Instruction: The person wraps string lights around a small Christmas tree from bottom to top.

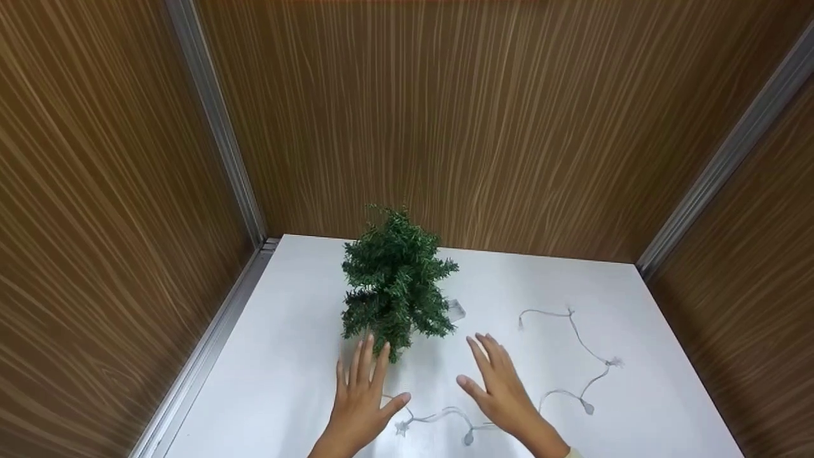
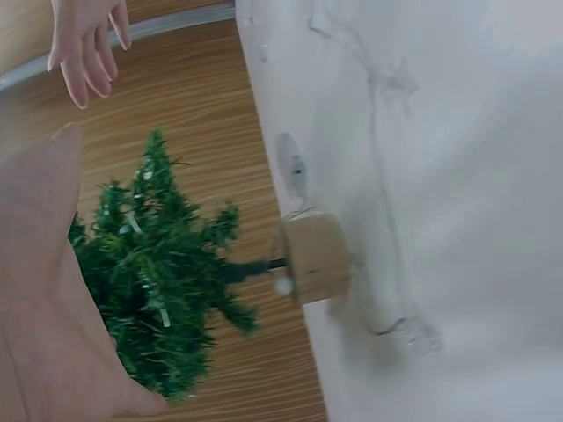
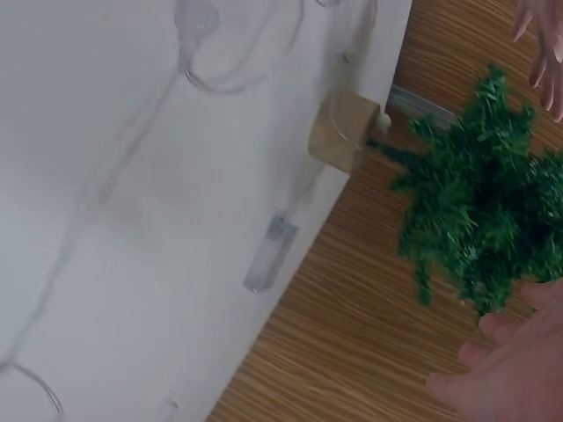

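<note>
Holds left hand [image 1: 358,402] and right hand [image 1: 501,387] spread, fingers extended. Has green tree [image 1: 395,273] at left hand's one o'clock, upright on brown block [image 2: 318,257]; clear case [image 1: 456,310] at tree's four o'clock; light string [image 1: 614,362] on white table [image 1: 509,280] at right hand's two o'clock.

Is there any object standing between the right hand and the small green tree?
Nothing visible stands between the right hand and the green tree. The clear case lies on the white table near the tree's brown base, lower than the branches.
</note>
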Demonstrator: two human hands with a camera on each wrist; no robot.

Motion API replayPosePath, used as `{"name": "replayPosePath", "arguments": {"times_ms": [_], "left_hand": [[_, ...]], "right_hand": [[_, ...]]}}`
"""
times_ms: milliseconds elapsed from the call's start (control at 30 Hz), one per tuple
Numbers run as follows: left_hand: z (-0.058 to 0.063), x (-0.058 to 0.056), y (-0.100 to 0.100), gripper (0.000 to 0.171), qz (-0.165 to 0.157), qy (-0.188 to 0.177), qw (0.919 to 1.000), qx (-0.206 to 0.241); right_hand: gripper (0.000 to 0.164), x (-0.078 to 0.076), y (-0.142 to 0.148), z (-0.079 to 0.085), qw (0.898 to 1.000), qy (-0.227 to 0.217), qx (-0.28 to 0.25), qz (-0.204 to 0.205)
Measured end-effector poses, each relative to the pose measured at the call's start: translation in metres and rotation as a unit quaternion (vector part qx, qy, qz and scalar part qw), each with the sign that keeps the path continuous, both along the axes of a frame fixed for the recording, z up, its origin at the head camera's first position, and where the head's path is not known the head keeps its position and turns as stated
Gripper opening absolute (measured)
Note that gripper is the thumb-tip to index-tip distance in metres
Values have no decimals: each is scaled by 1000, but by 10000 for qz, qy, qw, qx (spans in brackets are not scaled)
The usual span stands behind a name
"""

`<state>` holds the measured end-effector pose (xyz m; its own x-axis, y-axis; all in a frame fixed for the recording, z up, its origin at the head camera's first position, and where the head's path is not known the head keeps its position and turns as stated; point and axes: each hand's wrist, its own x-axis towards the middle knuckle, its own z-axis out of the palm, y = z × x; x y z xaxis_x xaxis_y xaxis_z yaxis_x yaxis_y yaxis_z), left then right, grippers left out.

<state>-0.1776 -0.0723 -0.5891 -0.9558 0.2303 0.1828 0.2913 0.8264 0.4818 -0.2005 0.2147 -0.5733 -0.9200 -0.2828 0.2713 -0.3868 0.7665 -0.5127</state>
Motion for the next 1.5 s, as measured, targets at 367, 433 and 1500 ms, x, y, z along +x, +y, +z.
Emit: {"name": "replayPosePath", "arguments": {"times_ms": [367, 433, 1500], "left_hand": [[-41, 3, 6, 95, 155, 121, 9998, -7], [-46, 2, 7, 96, 287, 254, 9993, 24], [-93, -26, -5, 30, 109, 744, 9961, -470]], "right_hand": [[68, 2, -33, -48, 9960, -608, -651, 77], [67, 1, -40, -53, 9949, -712, -696, 126], [21, -2, -109, -106, 9992, -242, -196, -251]]}}
